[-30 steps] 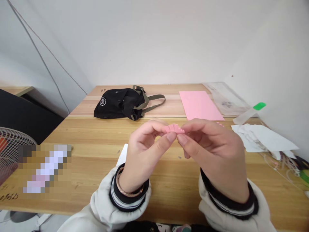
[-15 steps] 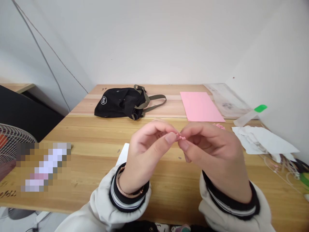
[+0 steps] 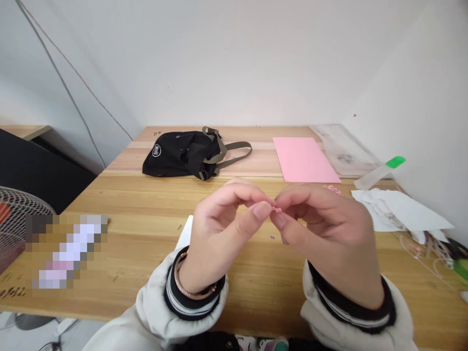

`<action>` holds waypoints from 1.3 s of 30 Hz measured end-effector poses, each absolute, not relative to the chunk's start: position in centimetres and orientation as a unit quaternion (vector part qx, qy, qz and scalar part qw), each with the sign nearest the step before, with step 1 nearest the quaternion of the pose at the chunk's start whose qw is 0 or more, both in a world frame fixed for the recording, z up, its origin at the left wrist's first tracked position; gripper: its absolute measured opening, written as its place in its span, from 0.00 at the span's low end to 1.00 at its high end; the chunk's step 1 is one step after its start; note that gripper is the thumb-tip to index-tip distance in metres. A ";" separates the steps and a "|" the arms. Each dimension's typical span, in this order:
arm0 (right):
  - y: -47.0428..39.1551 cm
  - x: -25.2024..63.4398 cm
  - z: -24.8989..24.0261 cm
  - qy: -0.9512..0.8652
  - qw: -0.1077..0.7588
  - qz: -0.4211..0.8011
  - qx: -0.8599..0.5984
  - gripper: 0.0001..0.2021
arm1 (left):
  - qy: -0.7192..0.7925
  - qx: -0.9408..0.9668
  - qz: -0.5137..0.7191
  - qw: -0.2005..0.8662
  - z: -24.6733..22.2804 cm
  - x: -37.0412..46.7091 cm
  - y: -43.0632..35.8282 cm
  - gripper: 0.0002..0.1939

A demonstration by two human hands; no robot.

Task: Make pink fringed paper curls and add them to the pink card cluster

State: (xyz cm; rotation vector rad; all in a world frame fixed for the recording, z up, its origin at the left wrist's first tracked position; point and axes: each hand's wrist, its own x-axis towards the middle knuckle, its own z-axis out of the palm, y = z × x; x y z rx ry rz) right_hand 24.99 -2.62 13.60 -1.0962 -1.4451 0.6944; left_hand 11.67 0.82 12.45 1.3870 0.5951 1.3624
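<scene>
A tiny pink piece [image 3: 278, 209] is pinched between the fingertips of both hands above the wooden table [image 3: 146, 234]. My left hand [image 3: 230, 229] holds it from the left with thumb and forefinger. From the right, my right hand [image 3: 325, 229] grips it the same way, and the fingertips of the two hands nearly touch. The piece's exact shape is too small to tell. Behind my right hand lies a small heap of pink bits [image 3: 332, 189], partly hidden. A pink sheet [image 3: 306, 160] lies flat farther back.
A black bag [image 3: 175, 155] with olive straps lies at the back left. On the right are white papers [image 3: 402, 207], a green-capped clear tube [image 3: 380, 173] and tangled cords [image 3: 438, 256]. A fan [image 3: 25, 219] stands at the left edge, beside a blurred-out patch.
The thumb and forefinger of my left hand have shifted slightly right, covering more of the pink piece. The pinch of my right hand is nearly unchanged.
</scene>
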 end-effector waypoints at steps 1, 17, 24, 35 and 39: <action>-2.7 25.0 13.6 -0.615 0.565 0.294 -0.466 0.02 | 0.249 0.580 0.571 0.524 12.4 11.7 0.8 0.03; -2.8 25.0 13.6 -0.618 0.560 0.294 -0.466 0.01 | 0.244 0.586 0.566 0.526 12.5 11.5 0.8 0.02; -2.8 25.0 13.5 -0.620 0.559 0.290 -0.468 0.01 | 0.252 0.581 0.560 0.535 12.5 11.5 0.8 0.02; -2.9 25.0 13.6 -0.622 0.558 0.287 -0.469 0.02 | 0.230 0.572 0.539 0.574 12.7 11.2 0.9 0.04; -2.9 25.0 13.6 -0.620 0.560 0.287 -0.467 0.02 | 0.240 0.572 0.542 0.568 12.6 11.3 0.9 0.04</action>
